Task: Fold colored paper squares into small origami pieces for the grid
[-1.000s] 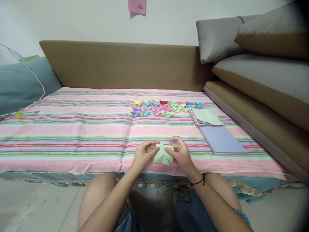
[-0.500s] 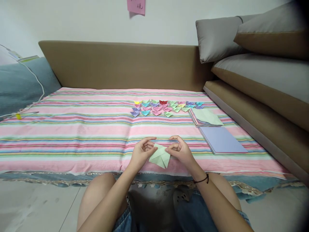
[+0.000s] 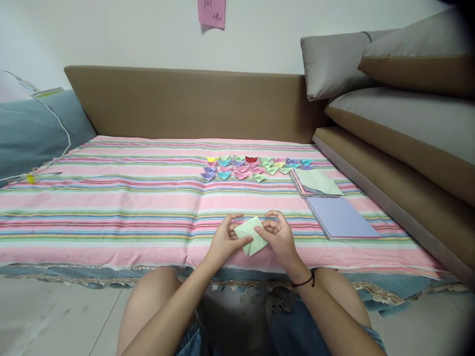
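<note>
A folded pale green paper (image 3: 251,233) is held just above the front part of the striped cloth. My left hand (image 3: 225,241) pinches its left side, thumb on top and fingers behind. On the right side, my right hand (image 3: 279,240) grips the same paper with the thumb over its face. Farther back, several small folded paper boats (image 3: 242,168) in many colours stand in rows. To their right lie a stack of pale green-topped paper (image 3: 319,181) and a stack of lavender-topped paper (image 3: 343,217).
The striped cloth (image 3: 111,202) covers the seat. Cushions (image 3: 404,116) are piled along the right side, and a brown backrest (image 3: 193,104) stands behind. At the left, a white cable (image 3: 61,123) runs over a blue cushion.
The green paper has turned in my hands and shifted slightly right, now with one corner pointing up. My left hand has moved right with it. The view has tilted up a little.
</note>
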The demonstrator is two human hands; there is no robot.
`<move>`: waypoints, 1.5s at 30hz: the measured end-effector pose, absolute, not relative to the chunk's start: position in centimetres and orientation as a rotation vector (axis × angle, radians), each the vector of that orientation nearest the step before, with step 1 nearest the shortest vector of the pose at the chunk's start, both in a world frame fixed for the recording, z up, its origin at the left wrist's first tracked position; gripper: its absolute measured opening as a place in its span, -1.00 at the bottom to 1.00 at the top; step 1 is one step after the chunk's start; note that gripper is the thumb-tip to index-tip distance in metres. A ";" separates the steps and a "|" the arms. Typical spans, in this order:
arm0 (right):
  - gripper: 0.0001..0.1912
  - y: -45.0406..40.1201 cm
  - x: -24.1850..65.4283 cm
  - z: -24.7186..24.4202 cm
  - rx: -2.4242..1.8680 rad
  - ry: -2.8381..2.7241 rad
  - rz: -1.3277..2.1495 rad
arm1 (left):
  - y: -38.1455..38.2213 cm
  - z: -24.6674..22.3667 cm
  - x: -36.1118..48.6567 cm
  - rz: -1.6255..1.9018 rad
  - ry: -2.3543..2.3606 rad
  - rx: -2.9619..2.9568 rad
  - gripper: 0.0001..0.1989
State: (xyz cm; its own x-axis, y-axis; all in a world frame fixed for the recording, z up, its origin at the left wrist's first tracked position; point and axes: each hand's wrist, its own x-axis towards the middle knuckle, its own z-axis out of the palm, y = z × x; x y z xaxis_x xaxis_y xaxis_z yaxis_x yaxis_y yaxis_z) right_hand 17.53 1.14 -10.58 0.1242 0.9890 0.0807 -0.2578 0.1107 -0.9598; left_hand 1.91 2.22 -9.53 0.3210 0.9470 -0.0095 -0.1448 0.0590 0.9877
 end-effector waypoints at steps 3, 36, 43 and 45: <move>-0.49 1.0 17.2 -10.7 -0.991 -0.980 1.155 | 2.1 -9.8 2.4 1.078 0.951 1.229 -0.40; -0.38 1.4 18.3 -10.0 -0.978 -0.937 1.247 | 2.2 -8.3 1.6 1.023 0.853 1.053 -0.59; -0.40 1.2 17.6 -10.3 -0.977 -1.044 1.250 | 2.1 -9.2 1.7 1.013 0.902 1.201 -0.40; -0.38 1.2 17.4 -10.3 -0.973 -1.072 1.262 | 2.1 -9.4 1.7 1.041 0.936 1.200 -0.42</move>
